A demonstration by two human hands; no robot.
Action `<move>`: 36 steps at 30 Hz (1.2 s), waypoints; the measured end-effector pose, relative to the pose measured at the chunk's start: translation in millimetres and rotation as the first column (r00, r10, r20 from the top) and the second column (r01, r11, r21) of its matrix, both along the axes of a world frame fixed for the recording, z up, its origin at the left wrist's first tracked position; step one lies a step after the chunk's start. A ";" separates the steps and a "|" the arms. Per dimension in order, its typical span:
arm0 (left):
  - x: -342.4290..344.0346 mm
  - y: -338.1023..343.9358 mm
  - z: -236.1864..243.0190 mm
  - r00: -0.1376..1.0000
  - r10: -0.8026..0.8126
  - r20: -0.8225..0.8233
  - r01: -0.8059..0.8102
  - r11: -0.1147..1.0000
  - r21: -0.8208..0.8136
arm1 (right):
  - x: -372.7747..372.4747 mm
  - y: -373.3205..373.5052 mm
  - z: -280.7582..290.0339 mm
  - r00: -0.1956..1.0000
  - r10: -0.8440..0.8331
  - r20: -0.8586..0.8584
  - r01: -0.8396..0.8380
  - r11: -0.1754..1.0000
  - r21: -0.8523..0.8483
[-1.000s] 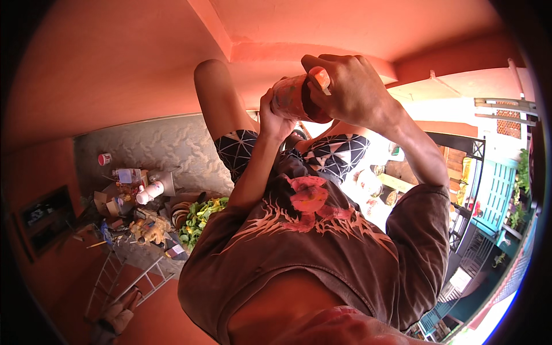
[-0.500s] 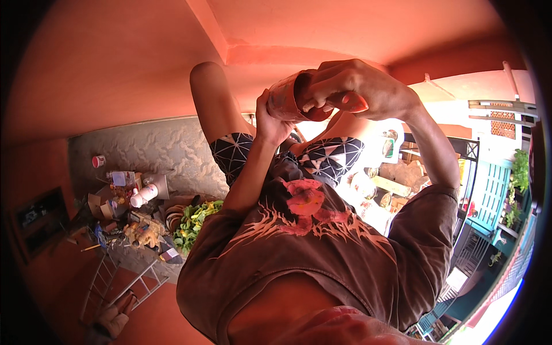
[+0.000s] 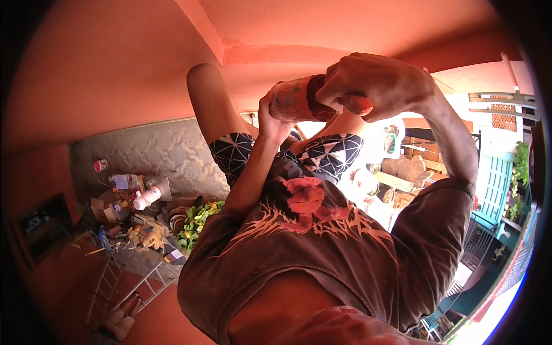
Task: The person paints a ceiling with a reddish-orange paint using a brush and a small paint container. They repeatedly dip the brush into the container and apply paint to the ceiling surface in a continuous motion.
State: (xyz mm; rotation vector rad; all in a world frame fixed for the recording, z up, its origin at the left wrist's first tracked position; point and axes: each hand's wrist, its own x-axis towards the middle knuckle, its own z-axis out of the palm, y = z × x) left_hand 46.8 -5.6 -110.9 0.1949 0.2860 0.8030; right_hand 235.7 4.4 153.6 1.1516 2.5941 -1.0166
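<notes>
My left hand [image 3: 275, 119] is wrapped round a paint-smeared can [image 3: 291, 102], holding it up over my bent knees. In this picture the can's mouth faces right, toward my right hand, and its inside rim is dark red. My right hand [image 3: 376, 86] is closed beside that mouth, with the fingertips at the rim. Out of the fist pokes the reddish-orange handle end of what looks like a paintbrush [image 3: 359, 105]. Its other end is hidden behind my fingers and the can.
Orange-red walls [image 3: 126, 75] surround me. To the left are a metal ladder [image 3: 144, 290], a white bottle [image 3: 147, 198], a small tub [image 3: 100, 165], a cardboard box [image 3: 103, 211] and a leafy plant [image 3: 198, 224]. Wood pieces [image 3: 405, 171] and a turquoise gate [image 3: 493, 190] are at right.
My right hand has moved a little to the right, drawing back from inside the can's mouth with the paintbrush. The left hand still holds the can in nearly the same place.
</notes>
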 end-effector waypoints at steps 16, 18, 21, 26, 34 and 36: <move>4.7 -5.5 47.0 0.999 -0.024 -0.044 0.021 0.998 -0.059 | 3.8 -21.3 9.8 0.756 -0.437 -0.486 0.472 0.880 -0.058; 3.6 4.8 40.0 0.998 -0.055 0.026 0.054 0.998 0.026 | 0.5 -29.1 7.2 0.727 -0.487 -0.484 0.584 0.809 0.063; 2.9 17.7 37.7 0.989 -0.076 0.128 0.066 0.994 0.083 | 0.4 -33.7 -3.8 0.783 -0.372 -0.498 0.576 0.736 0.355; 7.6 18.3 51.6 0.992 -0.063 0.110 0.050 0.993 0.110 | -16.4 -53.0 16.8 0.879 -0.367 -0.305 0.477 0.653 0.588; 11.3 12.2 58.2 0.999 -0.041 -0.025 0.043 0.994 0.099 | -20.6 -56.4 20.3 0.936 -0.317 -0.157 0.333 0.644 0.688; 11.8 11.4 62.4 0.999 -0.050 -0.004 0.050 0.991 0.125 | -25.3 -58.1 25.4 0.936 -0.324 -0.140 0.325 0.638 0.698</move>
